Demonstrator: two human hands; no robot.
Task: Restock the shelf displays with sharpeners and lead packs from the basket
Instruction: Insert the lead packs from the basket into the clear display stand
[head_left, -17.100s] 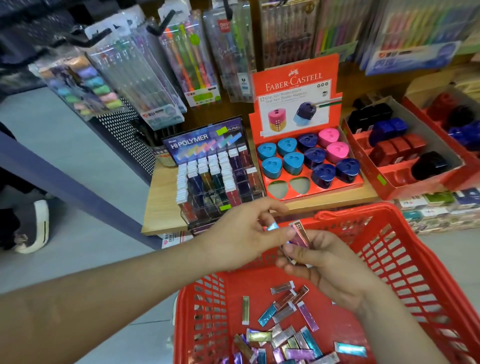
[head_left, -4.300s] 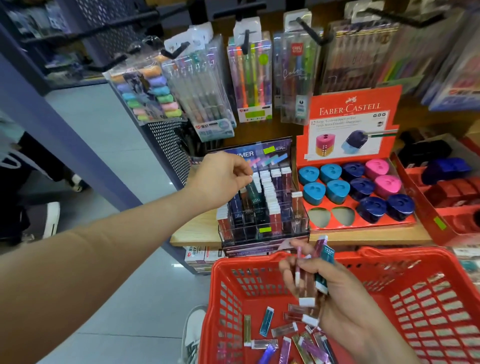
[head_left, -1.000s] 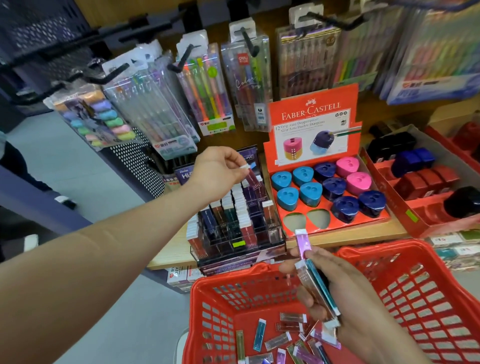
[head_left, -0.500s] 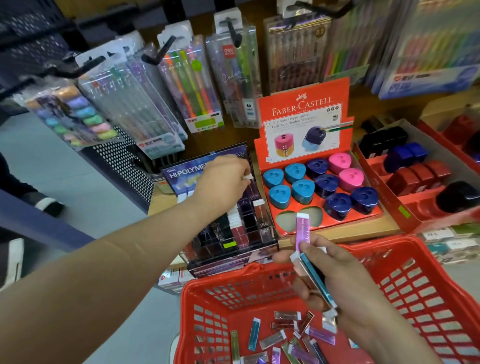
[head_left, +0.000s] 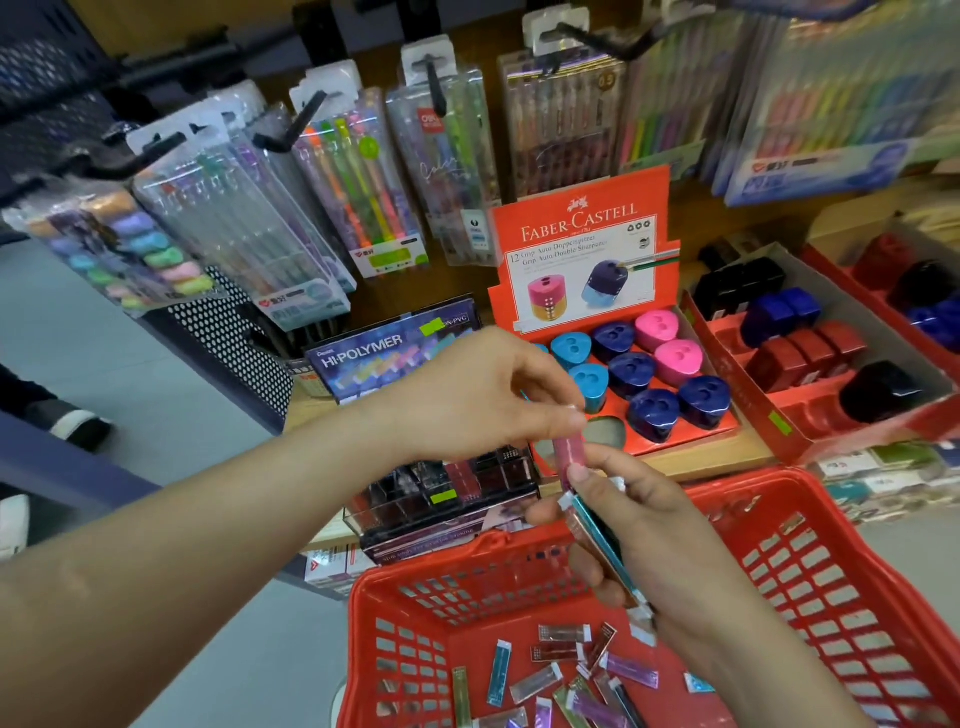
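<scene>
Beside grey floor (head_left: 130, 364), wooden shelf (head_left: 737, 453)

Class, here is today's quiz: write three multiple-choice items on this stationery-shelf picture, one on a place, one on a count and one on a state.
1. Where do the loose lead packs lie?
A. on the floor
B. in the red basket
C. on the hooks

2. How many pink sharpeners stand in the Faber-Castell display?
A. one
B. two
C. five

3. What is the left hand doing?
A. pinching a pink lead pack
B. lying flat on the shelf
C. gripping a sharpener

Answers:
1 B, they lie scattered on the basket's bottom.
2 B, two pink tops show side by side.
3 A, its fingertips close on the pack's upper end.
</scene>
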